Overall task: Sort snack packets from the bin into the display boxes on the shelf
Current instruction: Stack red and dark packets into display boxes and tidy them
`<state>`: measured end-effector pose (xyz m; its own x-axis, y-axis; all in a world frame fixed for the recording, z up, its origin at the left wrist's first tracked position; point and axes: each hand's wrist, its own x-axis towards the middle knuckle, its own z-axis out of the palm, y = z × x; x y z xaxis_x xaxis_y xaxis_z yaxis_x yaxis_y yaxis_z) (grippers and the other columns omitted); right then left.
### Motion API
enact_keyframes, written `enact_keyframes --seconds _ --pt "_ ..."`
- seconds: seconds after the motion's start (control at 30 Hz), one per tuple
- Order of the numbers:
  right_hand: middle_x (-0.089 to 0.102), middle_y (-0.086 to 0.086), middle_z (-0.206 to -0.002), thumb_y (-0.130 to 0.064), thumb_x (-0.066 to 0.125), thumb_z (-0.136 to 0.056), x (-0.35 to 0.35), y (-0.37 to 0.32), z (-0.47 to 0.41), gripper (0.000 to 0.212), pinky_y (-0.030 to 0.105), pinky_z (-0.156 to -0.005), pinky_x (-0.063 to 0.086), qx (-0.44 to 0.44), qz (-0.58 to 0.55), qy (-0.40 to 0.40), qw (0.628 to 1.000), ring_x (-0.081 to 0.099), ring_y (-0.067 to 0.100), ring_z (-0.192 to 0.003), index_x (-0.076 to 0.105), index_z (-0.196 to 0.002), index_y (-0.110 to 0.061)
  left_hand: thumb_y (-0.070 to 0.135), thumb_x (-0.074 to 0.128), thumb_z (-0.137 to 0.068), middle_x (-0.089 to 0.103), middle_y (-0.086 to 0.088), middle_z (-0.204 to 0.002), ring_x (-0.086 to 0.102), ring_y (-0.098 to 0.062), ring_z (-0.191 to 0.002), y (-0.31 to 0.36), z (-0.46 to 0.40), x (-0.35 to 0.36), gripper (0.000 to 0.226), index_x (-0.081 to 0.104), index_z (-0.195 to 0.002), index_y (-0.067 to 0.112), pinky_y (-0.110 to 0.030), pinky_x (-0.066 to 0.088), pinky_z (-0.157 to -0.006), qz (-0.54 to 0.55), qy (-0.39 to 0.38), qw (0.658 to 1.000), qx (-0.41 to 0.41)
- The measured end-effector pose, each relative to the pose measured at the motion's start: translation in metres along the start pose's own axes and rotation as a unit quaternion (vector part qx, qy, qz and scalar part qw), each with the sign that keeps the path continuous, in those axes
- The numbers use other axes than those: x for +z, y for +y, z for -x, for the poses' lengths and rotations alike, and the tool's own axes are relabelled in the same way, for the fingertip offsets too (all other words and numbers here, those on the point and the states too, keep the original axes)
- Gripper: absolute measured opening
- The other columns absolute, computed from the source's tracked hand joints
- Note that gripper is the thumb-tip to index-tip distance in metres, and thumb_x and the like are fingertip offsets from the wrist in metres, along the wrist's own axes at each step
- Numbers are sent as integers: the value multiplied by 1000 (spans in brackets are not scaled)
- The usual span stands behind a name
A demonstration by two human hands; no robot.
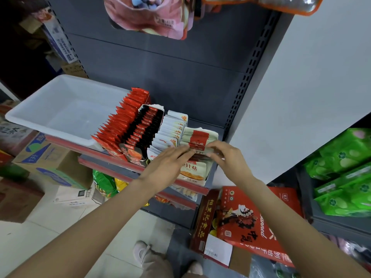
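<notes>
Hands: left hand [170, 163] flat on packets, right hand [226, 157] pinching packets in the right-most box [192, 173] | Bin [60, 111] looks empty | Count: four boxes on the shelf [140, 169], one bin | Risk: pushing hard could tip the box off.

Open white bin [60, 109], display boxes [152, 133] seemingly crammed
</notes>
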<state>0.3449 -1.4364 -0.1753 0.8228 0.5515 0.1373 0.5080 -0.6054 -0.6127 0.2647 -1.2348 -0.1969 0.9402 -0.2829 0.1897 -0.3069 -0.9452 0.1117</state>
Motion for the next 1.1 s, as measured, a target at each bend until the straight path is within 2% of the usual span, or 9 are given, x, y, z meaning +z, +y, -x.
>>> enact_keyframes --seconds 0.13,0.3,0.4,0.6,0.7,0.8,0.87,0.97,1.1 --pt "65 4 -113 -24 63 -89 -5 -1 -7 29 16 -84 39 8 19 -44 999 59 18 -100 67 -115 -12 -6 58 -82 26 -12 -154 26 -24 -142 -1 3 1 77 27 -148 17 -35 12 -116 9 -18 1000 6" --pt "62 7 -111 -16 62 -89 -3 -5 -17 21 26 -83 44 52 71 -86 992 57 21 -98 69 -109 -12 -8 67 -73 36 -15 -148 39 -31 -134 3 4 -4 69 49 -136 15 -40 29 -108 16 25 1000 8" --pt "60 11 -107 -14 51 -95 5 -10 -19 20 38 -82 49 69 120 -59 989 58 26 -94 68 -102 -5 -6 70 -69 45 -13 -140 44 -30 -129 5 5 -6 60 58 -125 13 -41 37 -105 10 31 999 17" --pt "67 11 -91 -16 47 -98 9 -9 3 21 37 -67 51 49 82 88 992 62 26 -76 63 -96 -2 -6 73 -66 54 -10 -127 51 -26 -115 5 6 -4 58 58 -120 12 -39 50 -94 28 20 999 -1" --pt "69 15 -89 -13 52 -95 12 -7 10 17 39 -68 54 42 63 86 993 64 30 -76 64 -98 -1 -5 67 -73 29 -16 -148 30 -32 -138 13 4 -11 56 54 -124 16 -44 38 -108 38 15 998 -45" --pt "65 16 -115 -7 57 -91 17 -9 8 31 39 -88 52 20 83 16 996 63 31 -101 61 -121 -7 8 60 -87 -5 -10 -158 -4 -26 -146 14 -1 -17 50 46 -132 26 -38 17 -116 41 6 996 -76" --pt "56 14 -129 -6 54 -92 18 -12 9 47 33 -96 47 36 65 16 997 58 28 -113 45 -138 -10 14 52 -92 -4 -11 -159 -8 -25 -146 11 -6 -16 50 39 -138 27 -41 7 -120 51 -28 996 -68" --pt "39 10 -147 1 49 -93 19 -7 13 62 32 -105 43 30 49 5 998 49 22 -126 26 -148 -17 13 46 -95 -2 -11 -159 -7 -21 -147 7 -10 -16 50 34 -142 24 -29 -6 -117 75 -55 994 -52" --pt "1 3 -159 -2 43 -96 22 -8 16 74 27 -94 48 21 2 -77 997 47 23 -127 -4 -150 -18 10 47 -93 -8 -10 -158 -10 -19 -146 5 -13 -19 53 32 -142 22 -25 -3 -114 83 -80 992 -55"
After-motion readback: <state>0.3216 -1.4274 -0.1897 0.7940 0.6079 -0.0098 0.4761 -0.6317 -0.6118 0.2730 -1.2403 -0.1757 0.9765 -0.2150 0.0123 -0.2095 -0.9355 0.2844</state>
